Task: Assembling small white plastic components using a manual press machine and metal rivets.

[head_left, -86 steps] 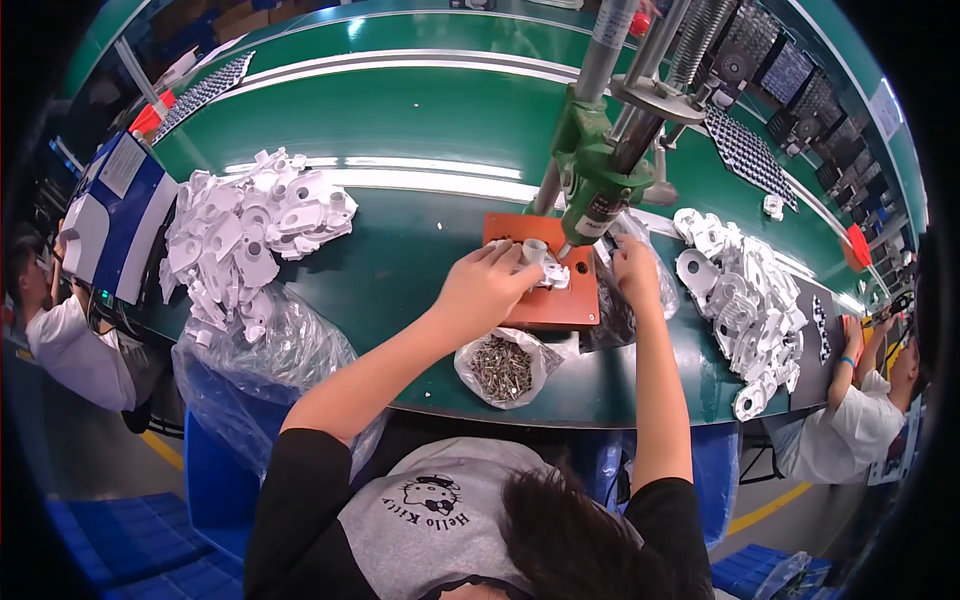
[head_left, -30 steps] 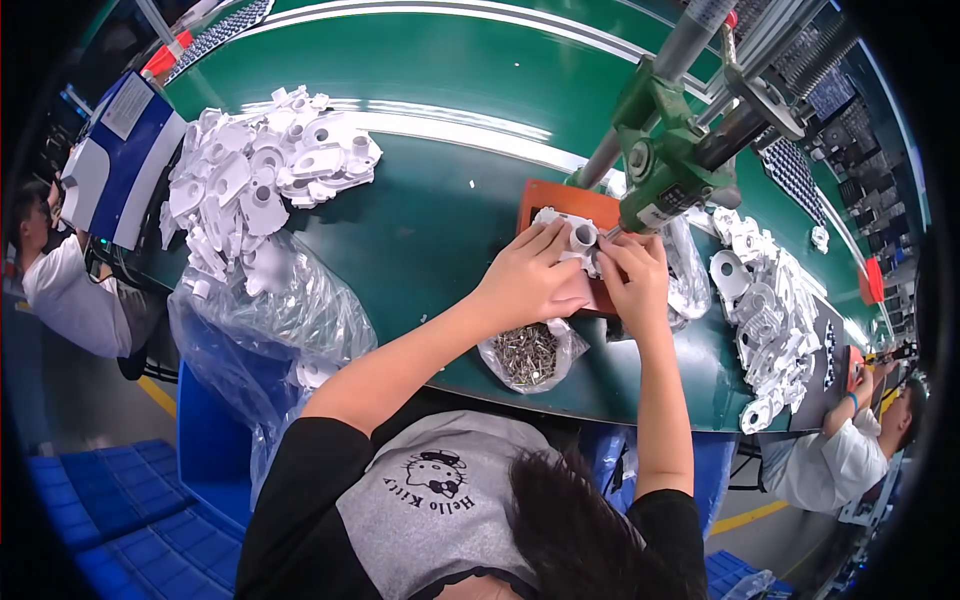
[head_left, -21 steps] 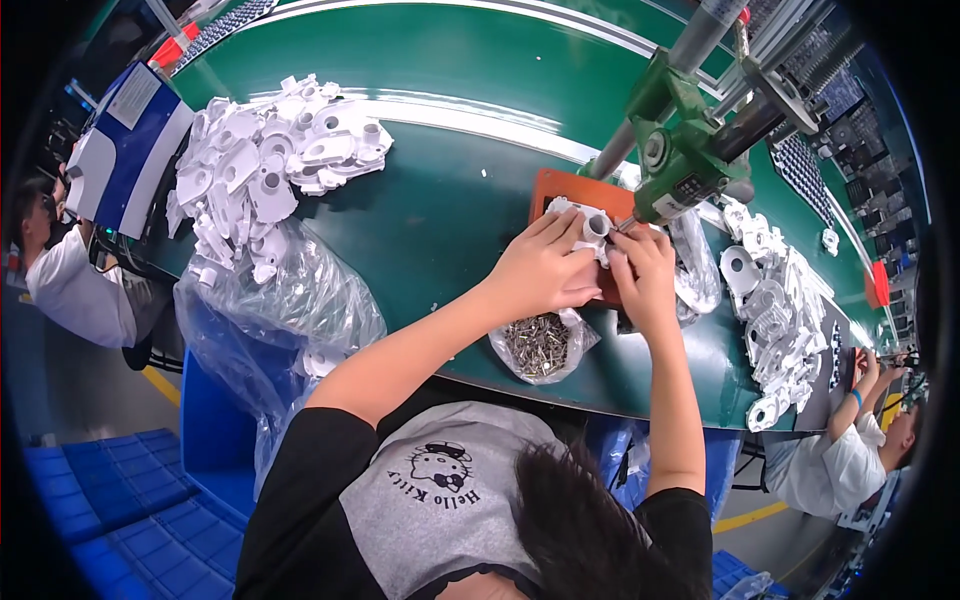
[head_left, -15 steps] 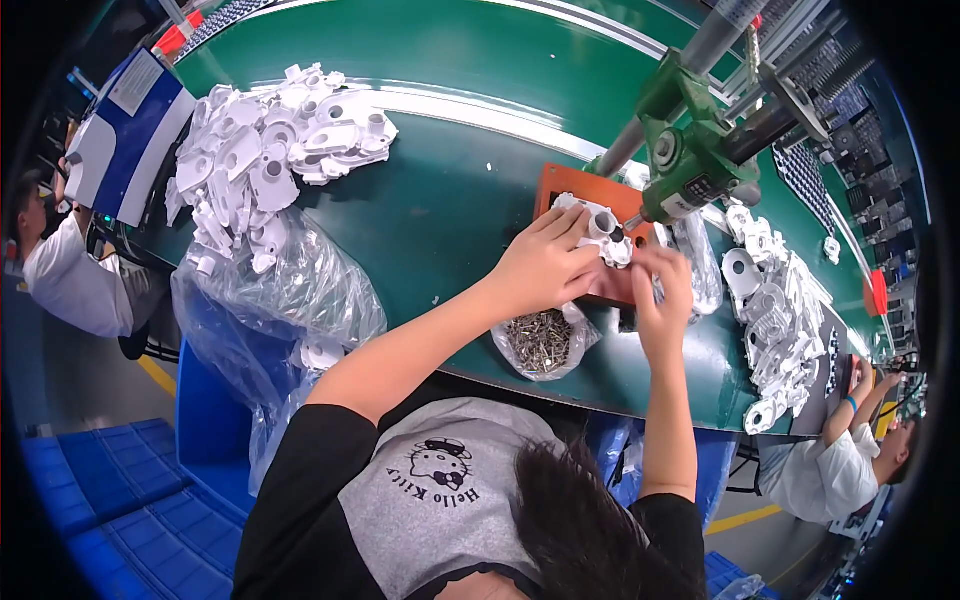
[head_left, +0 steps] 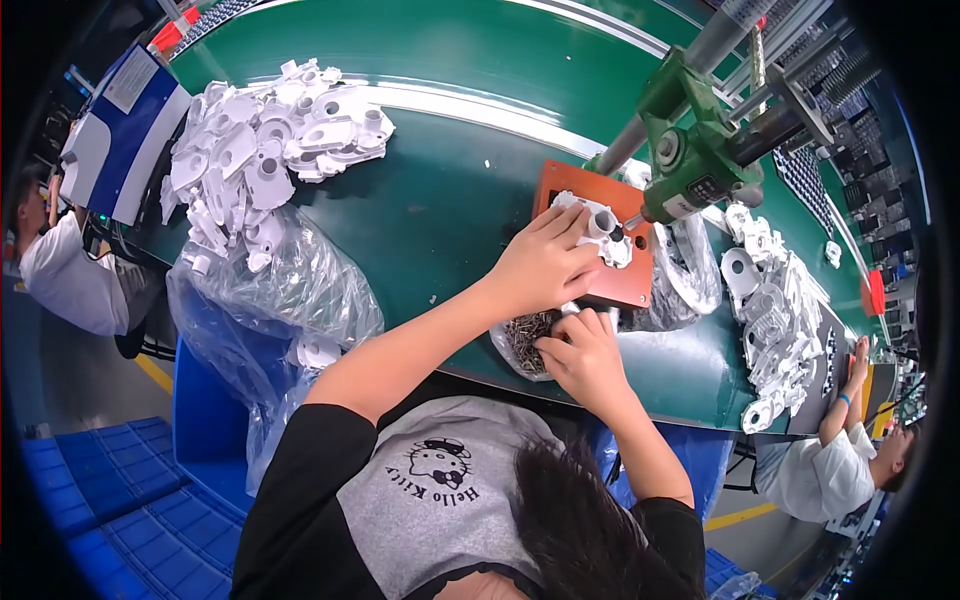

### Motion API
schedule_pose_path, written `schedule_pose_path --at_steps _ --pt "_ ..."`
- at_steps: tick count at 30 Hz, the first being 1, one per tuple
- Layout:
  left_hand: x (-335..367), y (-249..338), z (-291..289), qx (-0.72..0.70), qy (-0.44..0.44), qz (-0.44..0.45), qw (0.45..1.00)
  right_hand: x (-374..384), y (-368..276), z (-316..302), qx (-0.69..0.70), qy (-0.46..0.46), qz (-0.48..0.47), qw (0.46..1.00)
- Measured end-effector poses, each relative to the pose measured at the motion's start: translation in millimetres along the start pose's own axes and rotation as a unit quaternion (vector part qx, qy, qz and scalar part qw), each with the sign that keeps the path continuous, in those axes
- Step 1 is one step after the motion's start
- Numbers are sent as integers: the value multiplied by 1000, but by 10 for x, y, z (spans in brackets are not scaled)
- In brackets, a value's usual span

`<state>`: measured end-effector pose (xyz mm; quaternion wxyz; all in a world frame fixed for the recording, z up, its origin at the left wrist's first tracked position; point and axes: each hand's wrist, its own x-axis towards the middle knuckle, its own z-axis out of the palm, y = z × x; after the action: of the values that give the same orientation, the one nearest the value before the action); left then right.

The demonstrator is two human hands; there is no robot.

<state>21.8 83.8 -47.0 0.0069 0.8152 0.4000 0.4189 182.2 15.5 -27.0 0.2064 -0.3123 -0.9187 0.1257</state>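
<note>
I find the white part (head_left: 617, 254) placed on the orange block (head_left: 622, 289), left grip (head_left: 545, 258) pinching it. Whether the right grip (head_left: 588, 360), at fasteners (head_left: 524, 342) nearside of the block, holds any, I cannot tell. Judged partway.

A dark green desk (head_left: 430, 230) carries heaped white plastic parts (head_left: 240, 150) at upper left, an orange rectangular block (head_left: 622, 288) right of centre, a clear plastic bag (head_left: 501, 347) of small metal pins (head_left: 523, 342) just below, and a second heap of white parts (head_left: 775, 310) at right.
</note>
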Motion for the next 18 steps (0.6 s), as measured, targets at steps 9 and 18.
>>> schedule_pose_path --at_steps 9,18 --pt "-12 -16 -19 0 -3 1 1000 172 264 -441 220 49 142 964" --pt "15 5 -6 -8 2 1 1000 522 1019 -592 309 87 338 885"
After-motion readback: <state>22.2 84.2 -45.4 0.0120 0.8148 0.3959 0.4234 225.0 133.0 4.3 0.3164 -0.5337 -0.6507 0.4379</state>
